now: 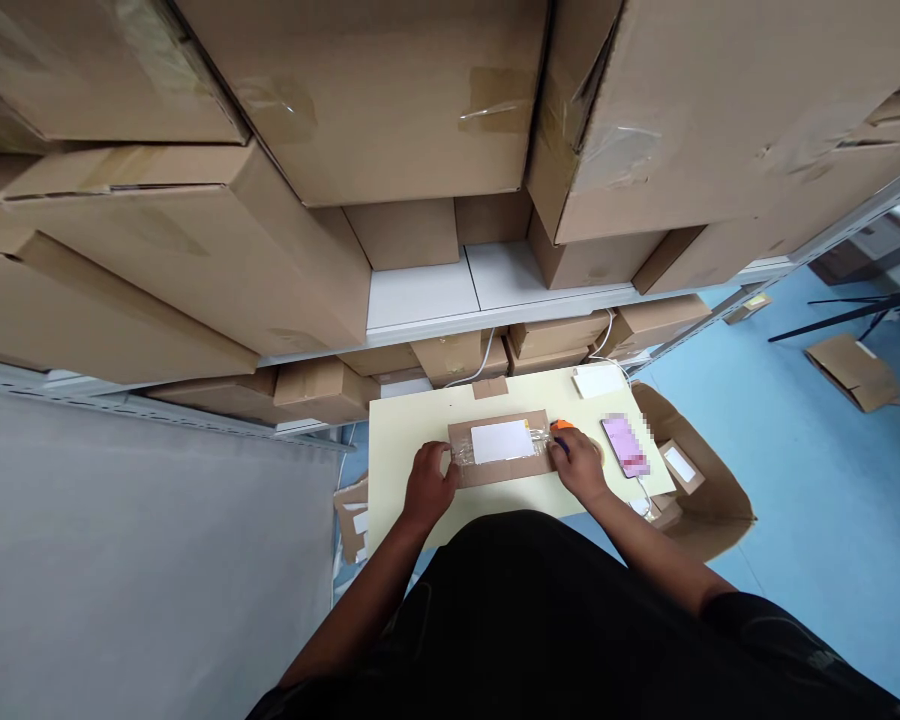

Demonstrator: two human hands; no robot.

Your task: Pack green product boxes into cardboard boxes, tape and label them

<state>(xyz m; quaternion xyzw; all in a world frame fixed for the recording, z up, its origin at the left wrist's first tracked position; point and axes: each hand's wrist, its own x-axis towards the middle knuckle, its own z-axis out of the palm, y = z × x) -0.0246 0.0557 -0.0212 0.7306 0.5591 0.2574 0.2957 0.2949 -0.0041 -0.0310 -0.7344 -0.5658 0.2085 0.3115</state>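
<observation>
A flat brown cardboard package [501,478] lies on the pale yellow table, with a white label [502,441] on its top. Clear tape [463,453] stretches across it, wrinkled at both ends. My left hand [430,482] grips the package's left end, thumb and forefinger at the edge. At the right end, my right hand [581,467] is closed around a tape dispenser [562,425], whose orange part shows beyond the fingers. A dark blue piece shows at those fingertips. My palm hides most of the dispenser.
To the right on the table [405,425] lies a phone [625,446] with a white cable. A white card [598,380] and a small cardboard piece [490,388] sit at the back. An open carton [709,515] stands right. Shelves of large boxes [412,100] rise ahead.
</observation>
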